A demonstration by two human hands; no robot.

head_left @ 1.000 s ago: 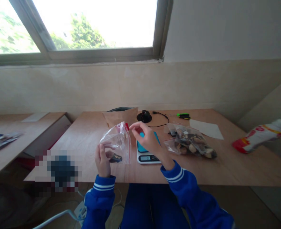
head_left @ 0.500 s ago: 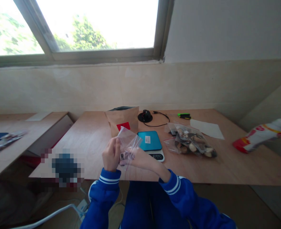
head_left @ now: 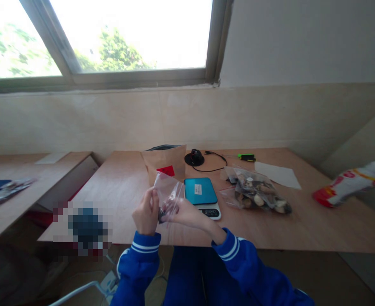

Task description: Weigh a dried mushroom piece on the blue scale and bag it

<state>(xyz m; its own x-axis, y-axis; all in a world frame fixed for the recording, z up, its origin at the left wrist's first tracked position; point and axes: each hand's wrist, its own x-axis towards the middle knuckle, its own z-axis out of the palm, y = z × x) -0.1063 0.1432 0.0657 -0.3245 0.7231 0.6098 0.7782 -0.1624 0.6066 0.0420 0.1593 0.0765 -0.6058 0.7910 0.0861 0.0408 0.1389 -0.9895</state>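
My left hand (head_left: 146,212) is closed round one edge of a clear plastic bag (head_left: 168,185), holding it up over the near side of the table. Through the plastic I see the fingers of my right hand (head_left: 189,213), bent inward at the lower part of the bag. Whether they are inside it or behind it is hard to tell. A small dark thing (head_left: 161,215) shows by those fingertips, too blurred to name. Just beyond my right hand lies a kitchen scale (head_left: 200,191) with a teal top and a dark display.
A brown paper bag (head_left: 171,157) with a red label stands open behind. Clear bags of stones (head_left: 257,191) lie right of the scale, near a paper sheet (head_left: 279,175), screwdrivers (head_left: 247,157) and a tilted white-red bottle (head_left: 350,185). A black round-based device (head_left: 194,157) trails a cable.
My right fingers have shifted slightly within the plastic, and the dark thing sits a little lower and further left. My left hand keeps its hold.
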